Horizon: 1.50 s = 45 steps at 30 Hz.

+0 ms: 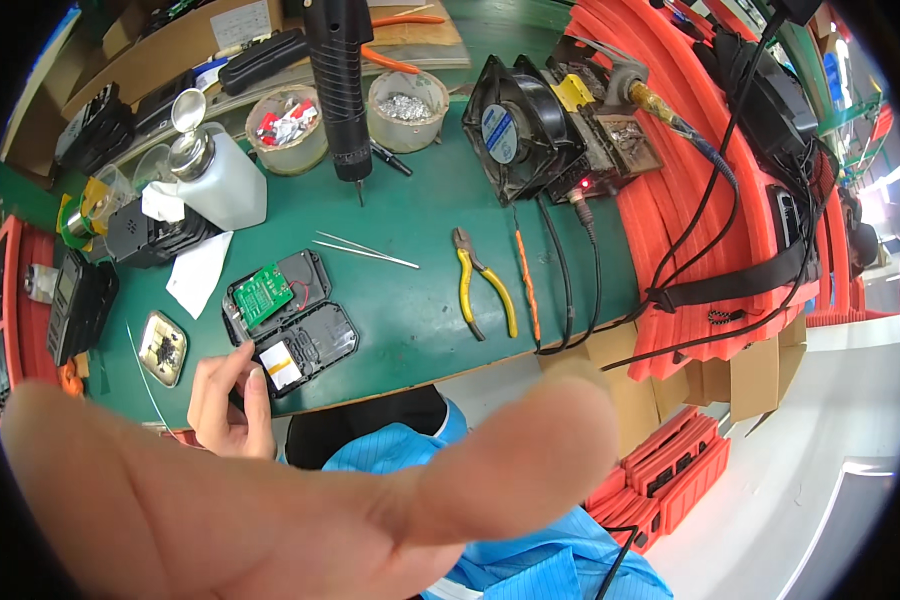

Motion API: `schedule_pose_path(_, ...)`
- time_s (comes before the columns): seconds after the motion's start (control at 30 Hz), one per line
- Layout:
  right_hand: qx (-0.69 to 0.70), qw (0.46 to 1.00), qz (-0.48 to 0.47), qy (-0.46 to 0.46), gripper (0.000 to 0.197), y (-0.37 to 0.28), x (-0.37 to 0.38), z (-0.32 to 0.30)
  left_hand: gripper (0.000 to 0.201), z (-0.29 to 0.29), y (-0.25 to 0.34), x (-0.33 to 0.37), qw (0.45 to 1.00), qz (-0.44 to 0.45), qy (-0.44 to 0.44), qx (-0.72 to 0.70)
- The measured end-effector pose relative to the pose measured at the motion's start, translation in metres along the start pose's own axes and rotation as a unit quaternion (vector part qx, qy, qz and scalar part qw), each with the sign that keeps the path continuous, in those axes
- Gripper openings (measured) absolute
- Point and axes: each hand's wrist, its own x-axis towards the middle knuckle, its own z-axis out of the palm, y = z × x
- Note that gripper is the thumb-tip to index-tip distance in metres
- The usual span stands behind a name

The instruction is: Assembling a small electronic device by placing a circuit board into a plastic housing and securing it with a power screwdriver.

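An open black device casing lies on the green mat (410,320) in two halves. The upper half (305,272) carries a green circuit board (263,296). The lower half (315,345) has a white label. My left hand (228,400) pinches the near corner of that lower half with thumb and forefinger. My right hand (270,500) is raised very close to the camera, blurred, palm spread with the thumb out to the right. It holds nothing and hides the lower left of the view.
Metal tweezers (366,250) and yellow-handled cutters (482,290) lie right of the casing. A hanging electric screwdriver (338,80), a white dispenser bottle (220,175), two cups of small parts (288,128), a black fan (515,125) and a soldering stand (620,135) stand behind. Orange foam trays (690,470) are stacked at right.
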Motion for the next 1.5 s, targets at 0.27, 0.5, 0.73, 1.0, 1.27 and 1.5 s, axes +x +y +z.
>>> schedule_pose_path(0.27, 0.0, 0.999, 0.033, 0.026, 0.055, 0.004, -0.003, 0.002, 0.031, -0.003, -0.01, -0.016, 0.999, -0.036, -0.001, 0.004)
schedule_pose_path(0.5, 0.013, 0.995, 0.068, 0.067, 0.054, 0.013, -0.007, 0.008, 0.03, -0.009, -0.009, -0.027, 0.991, -0.087, 0.023, 0.104)
schedule_pose_path(0.73, -0.445, 0.88, 0.052, 0.158, 0.028, -0.008, -0.022, -0.012, 0.032, -0.01, -0.021, -0.016, 1.0, 0.005, 0.016, 0.026)
schedule_pose_path(1.0, -0.86, 0.48, 0.102, 0.139, 0.015, -0.025, -0.032, -0.058, 0.029, -0.016, -0.019, -0.015, 1.0, -0.002, 0.018, -0.009)
schedule_pose_path(1.27, -0.909, 0.411, 0.054, -0.036, 0.026, -0.014, 0.02, -0.067, 0.028, -0.027, 0.003, -0.016, 0.991, -0.104, 0.043, 0.067)
schedule_pose_path(1.5, -0.896, 0.418, 0.138, -0.051, 0.028, 0.006, 0.032, -0.071, 0.018, -0.027, -0.009, 0.0, 0.974, -0.187, 0.011, 0.124)
